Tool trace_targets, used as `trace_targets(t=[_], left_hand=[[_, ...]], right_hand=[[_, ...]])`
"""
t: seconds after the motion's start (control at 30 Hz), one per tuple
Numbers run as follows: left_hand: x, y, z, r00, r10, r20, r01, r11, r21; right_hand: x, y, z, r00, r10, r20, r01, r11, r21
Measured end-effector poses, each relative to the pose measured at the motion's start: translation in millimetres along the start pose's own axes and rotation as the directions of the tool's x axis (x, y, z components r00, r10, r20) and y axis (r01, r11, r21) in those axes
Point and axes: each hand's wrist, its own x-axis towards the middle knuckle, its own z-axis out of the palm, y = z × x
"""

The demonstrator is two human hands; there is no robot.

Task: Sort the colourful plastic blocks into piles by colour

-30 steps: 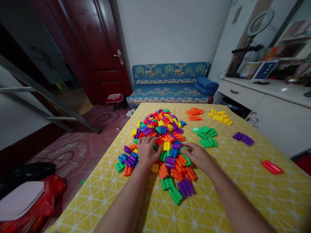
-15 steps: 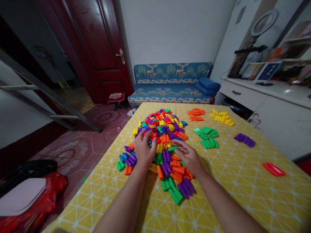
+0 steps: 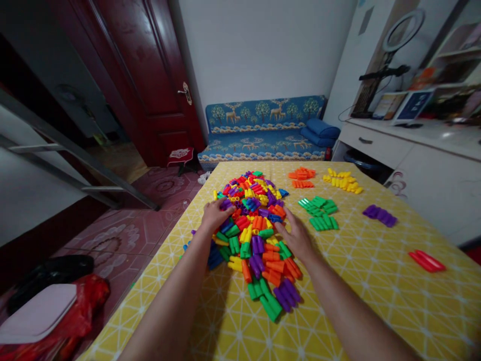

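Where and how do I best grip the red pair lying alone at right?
Probably best pinched across its long sides at mid-length, from above with the right hand: the red pair lies flat, elongated, with yellow tablecloth around it.

Two bare forearms, converging ahead. Left forearm (image 3: 173, 288) slants toward 1 o'clock; left hand (image 3: 215, 216) back up, fingers bent, grip unclear. Right forearm (image 3: 336, 296) toward 11; right hand (image 3: 296, 236) loosely spread, thumb at 10. Hands well apart.
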Motion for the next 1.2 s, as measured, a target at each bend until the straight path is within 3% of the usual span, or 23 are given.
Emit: trace_targets(t=[0.13, 0.23, 0.4, 0.47, 0.57, 0.67, 0.7, 0.83, 1.03, 1.2], left_hand=[[-4, 12, -2, 0.993, 0.085, 0.077, -0.094, 0.987, 0.128], [-15, 17, -15, 0.964, 0.233, 0.131, -0.248, 0.961, 0.12], [-34, 28, -44, 0.852, 0.389, 0.349, -0.381, 0.92, -0.095], [-31, 32, -48, 0.828, 0.425, 0.367, -0.38, 0.905, -0.191], [-11, 35, -43, 0.901, 0.375, 0.219, -0.331, 0.92, -0.21], [19, 38, -30, 0.953, 0.302, 0.017, -0.301, 0.952, -0.055], [29, 40, -26, 0.956, 0.291, 0.029, -0.292, 0.956, 0.031], [59, 50, -14, 0.929, 0.255, 0.269, -0.328, 0.904, 0.275], [90, 63, -2, 0.847, 0.153, 0.509, -0.383, 0.839, 0.386], [108, 65, 6, 0.78, 0.115, 0.615, -0.418, 0.828, 0.374]], right_hand=[[-1, -5, -3, 0.994, -0.071, 0.08, 0.07, 0.997, 0.013], [-1, -7, -4, 0.99, -0.1, 0.1, 0.092, 0.993, 0.079], [0, -6, -2, 0.994, -0.081, 0.069, 0.072, 0.989, 0.126], [0, -5, -1, 0.994, -0.088, 0.059, 0.079, 0.987, 0.138], [0, -4, 0, 0.995, -0.085, 0.042, 0.078, 0.985, 0.157], [-1, -5, -1, 0.998, -0.059, 0.037, 0.052, 0.985, 0.162], [-1, -6, -2, 0.998, -0.047, 0.035, 0.041, 0.986, 0.161], [-2, -12, -4, 1.0, -0.017, 0.018, 0.013, 0.982, 0.19], [-1, -12, -3, 0.999, -0.045, -0.01, 0.046, 0.979, 0.198], [1, -6, -1, 0.998, -0.06, -0.022, 0.063, 0.982, 0.179]])
